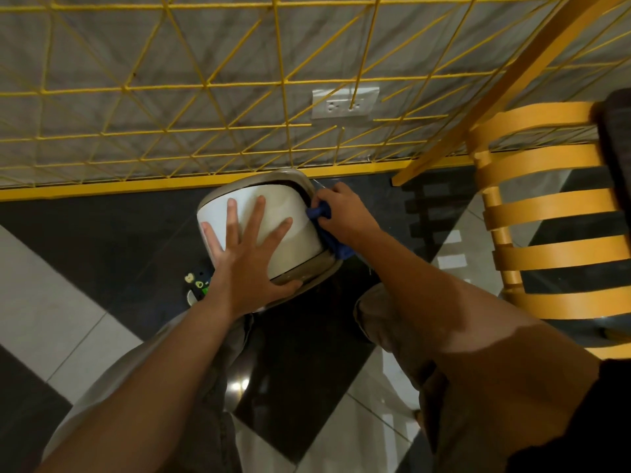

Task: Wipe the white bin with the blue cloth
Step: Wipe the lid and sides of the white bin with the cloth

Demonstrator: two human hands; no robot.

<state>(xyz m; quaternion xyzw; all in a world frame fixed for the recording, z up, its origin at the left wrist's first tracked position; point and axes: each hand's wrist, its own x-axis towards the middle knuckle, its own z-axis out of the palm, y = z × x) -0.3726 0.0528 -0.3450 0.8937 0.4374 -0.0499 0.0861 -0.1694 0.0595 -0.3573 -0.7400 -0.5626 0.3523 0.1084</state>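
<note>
The glossy black-and-white tiled floor [102,312] carries the white bin [273,213] by the yellow fence base, with an orange slatted chair [546,233] nearby.

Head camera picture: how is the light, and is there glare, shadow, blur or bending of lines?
Head view: dim, warm light; bright glare spots on the glossy floor tiles below the white bin; slatted shadow of the yellow chair on the dark floor; wide-angle bending of the yellow grid; the left hand and the right hand with the blue cloth are fairly sharp.
</note>
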